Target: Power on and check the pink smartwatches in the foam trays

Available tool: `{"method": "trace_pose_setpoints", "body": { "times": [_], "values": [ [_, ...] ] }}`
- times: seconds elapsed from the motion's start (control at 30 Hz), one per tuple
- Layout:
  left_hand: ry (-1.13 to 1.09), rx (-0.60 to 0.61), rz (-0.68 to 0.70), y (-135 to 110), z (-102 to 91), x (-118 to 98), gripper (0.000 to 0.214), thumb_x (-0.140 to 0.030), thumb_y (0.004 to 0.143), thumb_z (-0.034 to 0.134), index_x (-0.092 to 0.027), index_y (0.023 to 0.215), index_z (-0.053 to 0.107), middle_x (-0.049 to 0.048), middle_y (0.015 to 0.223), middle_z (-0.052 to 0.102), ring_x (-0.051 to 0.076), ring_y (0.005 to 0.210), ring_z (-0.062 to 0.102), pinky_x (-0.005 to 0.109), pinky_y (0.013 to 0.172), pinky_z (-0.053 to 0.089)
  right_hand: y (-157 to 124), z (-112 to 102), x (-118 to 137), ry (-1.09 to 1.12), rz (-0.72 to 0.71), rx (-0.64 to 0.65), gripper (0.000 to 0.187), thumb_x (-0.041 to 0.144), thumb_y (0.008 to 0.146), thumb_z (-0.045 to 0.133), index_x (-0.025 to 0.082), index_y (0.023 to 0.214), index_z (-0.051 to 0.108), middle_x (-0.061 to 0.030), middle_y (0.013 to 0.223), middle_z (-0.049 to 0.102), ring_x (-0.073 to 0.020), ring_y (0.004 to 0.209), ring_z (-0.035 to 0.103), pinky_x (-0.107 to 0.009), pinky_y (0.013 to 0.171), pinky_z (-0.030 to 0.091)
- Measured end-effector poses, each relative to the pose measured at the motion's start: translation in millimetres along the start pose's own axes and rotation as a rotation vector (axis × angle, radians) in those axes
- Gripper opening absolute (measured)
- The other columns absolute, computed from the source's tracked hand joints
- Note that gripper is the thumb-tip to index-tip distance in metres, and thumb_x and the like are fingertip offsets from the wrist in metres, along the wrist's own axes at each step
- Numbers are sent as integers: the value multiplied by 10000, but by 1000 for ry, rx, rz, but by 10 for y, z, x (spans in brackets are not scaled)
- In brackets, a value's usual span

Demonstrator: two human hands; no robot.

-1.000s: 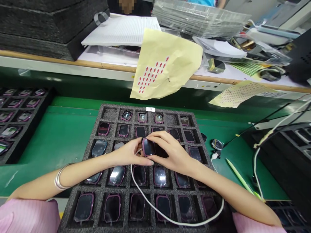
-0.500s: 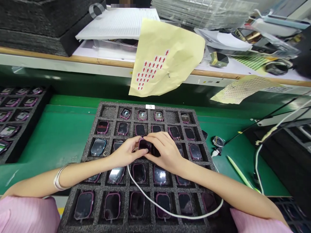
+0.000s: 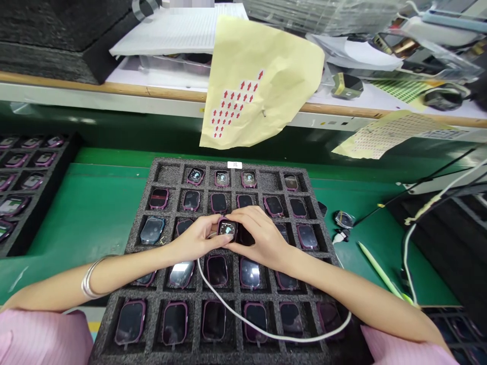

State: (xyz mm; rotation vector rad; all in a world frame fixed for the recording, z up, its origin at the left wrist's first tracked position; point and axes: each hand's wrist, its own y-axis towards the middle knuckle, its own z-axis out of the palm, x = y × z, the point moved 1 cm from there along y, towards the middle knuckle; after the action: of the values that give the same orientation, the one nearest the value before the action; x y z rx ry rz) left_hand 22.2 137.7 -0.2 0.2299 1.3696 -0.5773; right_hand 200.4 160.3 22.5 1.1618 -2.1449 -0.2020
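Between my two hands is a smartwatch body (image 3: 227, 229) with a purple case and a lit screen, held just above the middle of a black foam tray (image 3: 144, 258). My left hand (image 3: 201, 235) pinches its left side, thumb along the lower edge. On the other side, the fingers of my right hand (image 3: 258, 233) close on its right edge. A white cable (image 3: 243, 318) runs from under my left hand in a loop across the tray's front; its end at the watch is hidden. Several more watch bodies, such as a blue one (image 3: 152, 230), lie in the tray's compartments.
Another foam tray (image 3: 68, 162) of watches stands at left. To the right lie a green pen (image 3: 380, 266), a cable plug (image 3: 341, 234) and a small round coiled item (image 3: 344, 219). A yellow sticker sheet (image 3: 262, 86) hangs from the shelf (image 3: 171, 94) behind.
The screen of the watch in my hands was dark and is now lit with a watch face. Both hands keep nearly the same place; the camera view has shifted slightly.
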Motion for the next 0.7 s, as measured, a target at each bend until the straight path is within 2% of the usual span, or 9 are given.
{"method": "trace_pose_setpoints", "body": {
  "times": [0.43, 0.7],
  "values": [
    [68, 3, -20, -12, 25, -4, 159, -299, 839, 599, -170, 877, 515, 14, 830, 562, 223, 978, 541, 362, 931, 410, 2, -44, 18, -28, -13, 44, 331, 344, 861, 631, 160, 1112, 518, -115, 984, 640, -265, 953, 598, -431, 812, 473],
    [118, -24, 1, -23, 22, 10, 233, -370, 805, 642, -169, 895, 565, 11, 770, 568, 218, 875, 558, 341, 849, 451, -17, -33, 40, -70, -55, 22, 328, 332, 865, 633, 121, 1088, 518, -126, 960, 638, -260, 928, 598, -411, 795, 468]
  ]
}}
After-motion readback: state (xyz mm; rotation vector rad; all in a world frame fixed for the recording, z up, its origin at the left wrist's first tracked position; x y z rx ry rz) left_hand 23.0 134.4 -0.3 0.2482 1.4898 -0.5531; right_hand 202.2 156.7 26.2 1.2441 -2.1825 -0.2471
